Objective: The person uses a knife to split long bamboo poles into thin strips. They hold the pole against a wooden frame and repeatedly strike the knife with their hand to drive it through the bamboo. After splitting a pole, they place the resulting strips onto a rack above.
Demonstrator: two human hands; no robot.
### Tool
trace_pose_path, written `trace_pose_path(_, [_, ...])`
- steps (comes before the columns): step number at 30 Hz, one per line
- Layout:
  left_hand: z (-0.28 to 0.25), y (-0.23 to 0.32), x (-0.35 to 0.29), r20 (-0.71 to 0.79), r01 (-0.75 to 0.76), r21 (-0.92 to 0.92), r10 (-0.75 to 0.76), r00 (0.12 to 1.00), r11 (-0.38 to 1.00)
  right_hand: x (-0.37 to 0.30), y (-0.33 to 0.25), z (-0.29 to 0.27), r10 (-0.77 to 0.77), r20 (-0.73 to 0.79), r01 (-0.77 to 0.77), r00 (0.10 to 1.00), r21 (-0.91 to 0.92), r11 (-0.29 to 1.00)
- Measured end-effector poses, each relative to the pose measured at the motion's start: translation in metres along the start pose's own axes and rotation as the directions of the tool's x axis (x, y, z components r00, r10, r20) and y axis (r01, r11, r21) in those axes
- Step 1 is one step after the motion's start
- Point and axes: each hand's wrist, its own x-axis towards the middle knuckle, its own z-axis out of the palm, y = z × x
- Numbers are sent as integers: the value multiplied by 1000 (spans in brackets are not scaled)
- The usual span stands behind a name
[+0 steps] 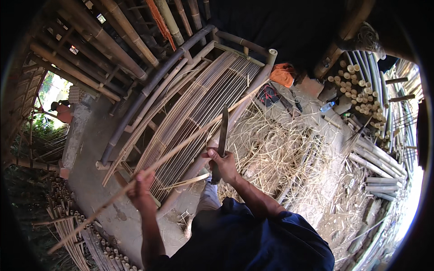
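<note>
A long, pale bamboo strip (181,145) runs slantwise from the lower left toward the far right. My left hand (142,189) is closed around it near its lower part. In my right hand (222,165) is a large knife (224,131), its dark blade pointing away from me and its lower end showing below the fist. The blade stands close to the strip; whether they touch I cannot tell. Beneath both lies a bamboo bench (145,92) with a slatted surface and a thick round front rail. A short split piece (185,181) rests across the bench's near end.
Bamboo shavings (275,149) cover the ground to the right. Beyond them are an orange cloth (283,75), a plastic bottle (327,107) and stacked bamboo poles (355,88). More cut bamboo (106,248) stands at lower left. Another person (63,112) is far off left.
</note>
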Motion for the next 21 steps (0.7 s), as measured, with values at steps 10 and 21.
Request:
trace_pose_path(10, [-8,-83,76,269,564,-76,-528,806,822,157,28,38,186,-337,-143,923,149,978])
trace_pose_path(21, [-58,-12,184,406,-341,912,-374,834,229,336,68,75,189,-147,-164,971,166,972])
